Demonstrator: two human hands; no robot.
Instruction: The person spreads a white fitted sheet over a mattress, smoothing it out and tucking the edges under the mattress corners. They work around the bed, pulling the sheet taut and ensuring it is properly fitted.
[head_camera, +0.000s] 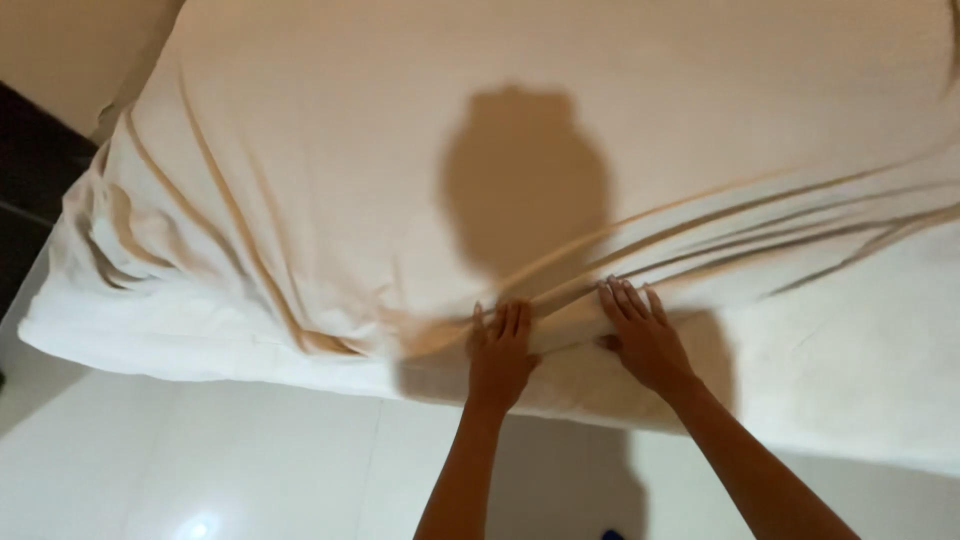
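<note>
Both hands lie flat and unclenched, gripping nothing: left hand (500, 352) and right hand (643, 338) press the white bedsheet (330, 180) at the mattress's (860, 390) near edge; the soft, light cloth wrinkles easily, probably best pinched along its ridged folds (760, 215)

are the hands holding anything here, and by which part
Neither hand grips anything. The left hand and right hand lie flat, fingers spread, pressing on a fold of the white sheet at the near edge of the mattress.
</note>
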